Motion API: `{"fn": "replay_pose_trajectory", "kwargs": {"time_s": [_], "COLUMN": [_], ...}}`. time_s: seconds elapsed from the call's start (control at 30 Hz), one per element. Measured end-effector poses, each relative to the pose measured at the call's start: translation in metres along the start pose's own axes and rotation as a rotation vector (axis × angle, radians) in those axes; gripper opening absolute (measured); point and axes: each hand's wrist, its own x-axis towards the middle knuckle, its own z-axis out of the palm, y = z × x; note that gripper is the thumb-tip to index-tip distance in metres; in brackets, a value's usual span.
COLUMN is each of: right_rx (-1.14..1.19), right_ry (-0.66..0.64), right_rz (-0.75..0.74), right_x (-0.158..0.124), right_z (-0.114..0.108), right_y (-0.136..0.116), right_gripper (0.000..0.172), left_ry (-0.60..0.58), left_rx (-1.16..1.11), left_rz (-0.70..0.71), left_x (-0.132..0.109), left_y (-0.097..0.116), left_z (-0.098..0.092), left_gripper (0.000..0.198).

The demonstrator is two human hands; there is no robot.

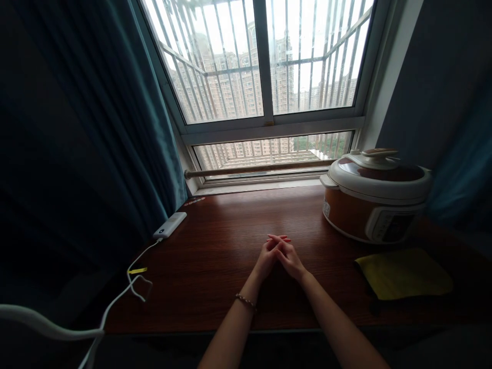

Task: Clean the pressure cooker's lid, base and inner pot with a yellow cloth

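Observation:
My left hand (268, 254) and my right hand (290, 258) meet over the middle of the brown wooden table (215, 287). Their fingers are stretched out and cross one another, with the fingertips pointing away from me. Nothing shows between them, though the palms are hidden. A beaded bracelet (245, 301) circles my left wrist. Nearest to my right hand, off to the right, lies a folded yellow cloth (403, 274). Behind the cloth stands a large electric cooker (357, 212) with a white lid.
At the table's left edge lies a white power bank (170, 225). A white cable (115, 300) with a yellow tag (137, 270) runs from it toward the lower left. A dark blue curtain (126, 113) hangs at the left. Beyond the table is a barred window (268, 66).

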Motion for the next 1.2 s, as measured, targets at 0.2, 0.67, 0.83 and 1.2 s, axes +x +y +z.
{"fn": "replay_pose_trajectory", "kwargs": {"time_s": [0.2,0.67,0.83,1.2], "right_rx": [0.031,0.029,0.025,0.021], "right_ry": [0.037,0.047,0.052,0.065], "right_rz": [0.018,0.047,0.055,0.06], "right_x": [0.001,0.003,0.003,0.003], "right_z": [0.001,0.002,0.002,0.003], "right_y": [0.007,0.008,0.008,0.011], "right_gripper": [0.042,0.043,0.042,0.041], "left_ry": [0.066,0.075,0.058,0.021], "left_rx": [0.083,0.21,0.204,0.204], "left_rz": [0.017,0.074,0.062,0.043], "left_x": [0.001,0.003,0.006,0.01], "left_y": [-0.002,0.001,-0.005,-0.009], "left_z": [0.003,0.004,-0.002,-0.009], "left_gripper": [0.036,0.036,0.039,0.04]}}
